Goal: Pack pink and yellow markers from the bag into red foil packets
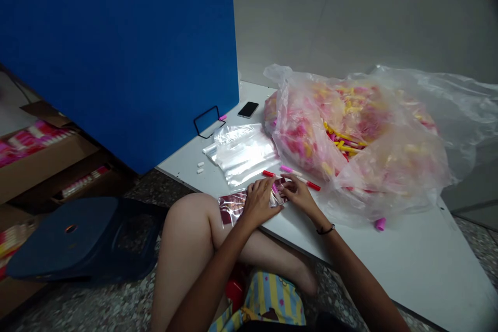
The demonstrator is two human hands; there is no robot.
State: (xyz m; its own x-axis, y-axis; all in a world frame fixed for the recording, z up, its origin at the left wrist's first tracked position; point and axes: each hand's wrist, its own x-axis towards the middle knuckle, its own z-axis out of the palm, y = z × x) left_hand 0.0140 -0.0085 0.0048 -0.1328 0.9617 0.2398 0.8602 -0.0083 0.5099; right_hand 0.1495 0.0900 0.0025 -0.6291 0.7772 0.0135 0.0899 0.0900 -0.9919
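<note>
My left hand [259, 202] rests over a clear plastic bag [232, 208] near the table's front edge, its fingers pressed together on it. The bag's left end sticks out over my leg. My right hand [299, 194] has its fingers curled round the bag's right end. Between the hands, a marker with a pink end [274, 188] shows at the bag; whether it is fully inside I cannot tell. Just beyond my fingers lie a red-capped marker [313, 185] and a pink-capped marker [287, 169], partly crossing. My fingertips are partly hidden by glare and the bag.
A stack of clear bags [249, 153] lies behind my hands. A large plastic sack [303, 129] full of coloured markers fills the right side. A phone [248, 109], a black wire stand [209, 122], white plugs [200, 167] and a pink cap [380, 224] lie about. A blue stool [78, 233] stands left.
</note>
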